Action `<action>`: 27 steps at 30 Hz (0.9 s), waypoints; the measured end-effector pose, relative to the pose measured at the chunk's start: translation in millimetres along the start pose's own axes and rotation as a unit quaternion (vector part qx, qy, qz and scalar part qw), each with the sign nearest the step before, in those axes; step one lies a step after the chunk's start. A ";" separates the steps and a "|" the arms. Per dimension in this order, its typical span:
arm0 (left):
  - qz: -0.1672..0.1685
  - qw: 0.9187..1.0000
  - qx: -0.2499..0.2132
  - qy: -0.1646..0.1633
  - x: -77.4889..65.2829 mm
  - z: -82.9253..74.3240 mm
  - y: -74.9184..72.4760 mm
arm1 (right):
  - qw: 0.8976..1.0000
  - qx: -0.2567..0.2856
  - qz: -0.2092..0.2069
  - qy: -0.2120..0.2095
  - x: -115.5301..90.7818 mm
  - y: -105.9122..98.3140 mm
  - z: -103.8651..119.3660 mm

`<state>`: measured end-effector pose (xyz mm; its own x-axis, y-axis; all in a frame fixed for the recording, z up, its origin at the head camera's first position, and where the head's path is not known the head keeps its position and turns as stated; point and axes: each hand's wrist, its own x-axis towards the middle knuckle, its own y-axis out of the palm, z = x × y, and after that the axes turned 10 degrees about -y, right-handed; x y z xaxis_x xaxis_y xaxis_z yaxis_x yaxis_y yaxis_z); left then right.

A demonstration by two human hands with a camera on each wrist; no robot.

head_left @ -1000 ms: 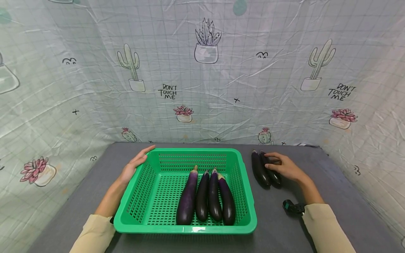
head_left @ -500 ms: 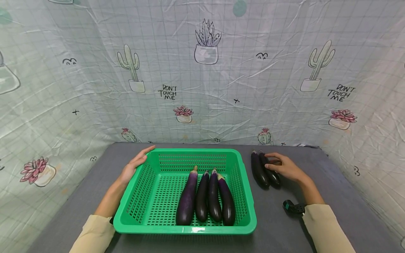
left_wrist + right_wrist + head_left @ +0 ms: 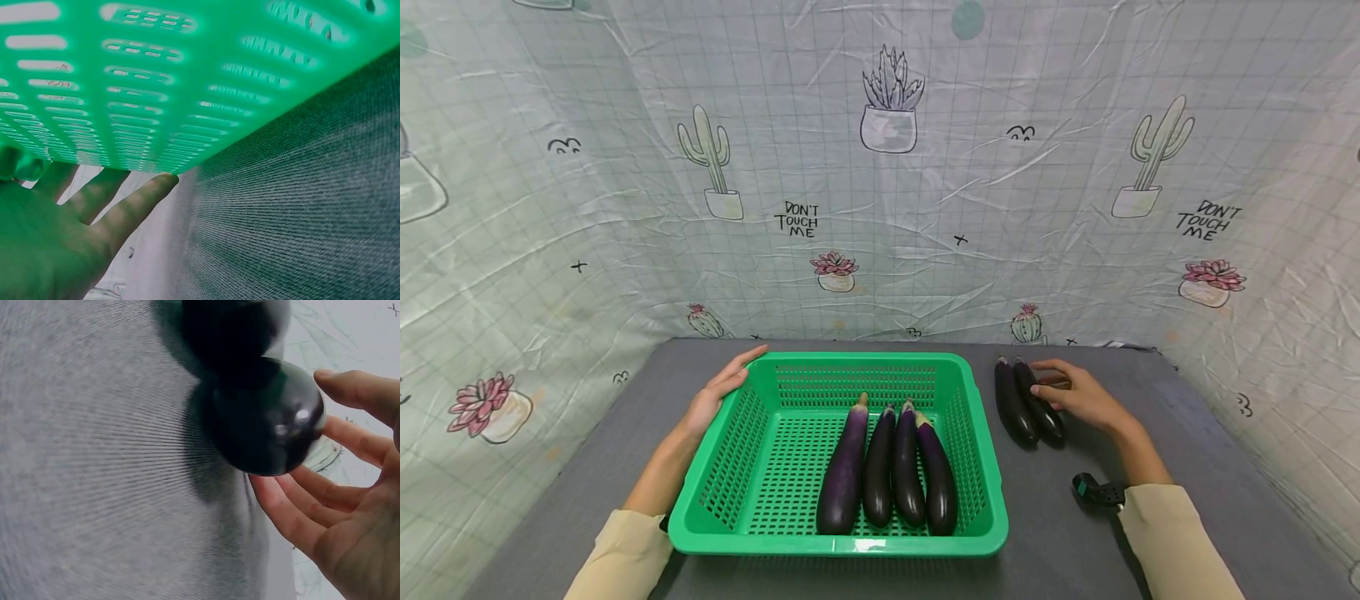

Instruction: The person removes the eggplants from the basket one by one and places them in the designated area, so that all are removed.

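Observation:
A green plastic basket [image 3: 839,545] stands at the centre of the head view with several dark purple eggplants [image 3: 844,483] lying side by side in its right half. My left hand [image 3: 709,402] rests along the basket's left side, fingers stretched against the slotted outer wall [image 3: 144,100], as the left wrist view shows. To the right of the basket, two more eggplants lie together: an outer eggplant [image 3: 1042,408] and an inner eggplant [image 3: 1015,408]. My right hand [image 3: 1078,396] is at the outer one, its fingers [image 3: 294,509] fairly straight along it and the thumb [image 3: 353,387] lifted slightly off.
A grey cloth [image 3: 1037,517] covers the table. Behind and at both sides hangs a pale curtain [image 3: 925,275] printed with cacti. A black strap device [image 3: 1097,493] is worn on the right wrist.
My right hand has shifted very slightly right, and its thumb has eased back from the outer eggplant. The two eggplants outside have moved a touch left. The left hand is unchanged.

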<state>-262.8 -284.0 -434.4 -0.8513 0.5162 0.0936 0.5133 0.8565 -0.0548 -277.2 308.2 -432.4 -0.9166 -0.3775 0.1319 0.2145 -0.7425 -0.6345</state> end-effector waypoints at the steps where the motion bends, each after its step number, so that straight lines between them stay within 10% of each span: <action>1: -0.004 1.000 0.004 -0.002 0.1 0.1 -0.2 | 1.000 0.003 -0.002 -0.003 -0.5 -1.1 0.8; 27: 0.005 1.000 -0.006 0.005 0.3 0.8 -0.4 | 0.992 0.004 -0.090 -0.083 -8.9 -16.5 75.1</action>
<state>-263.3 -284.2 -435.2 -0.8453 0.5244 0.1028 0.5227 0.8513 -0.0445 -247.3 282.3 -365.8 -0.8722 -0.3234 0.3671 0.0551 -0.8105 -0.5832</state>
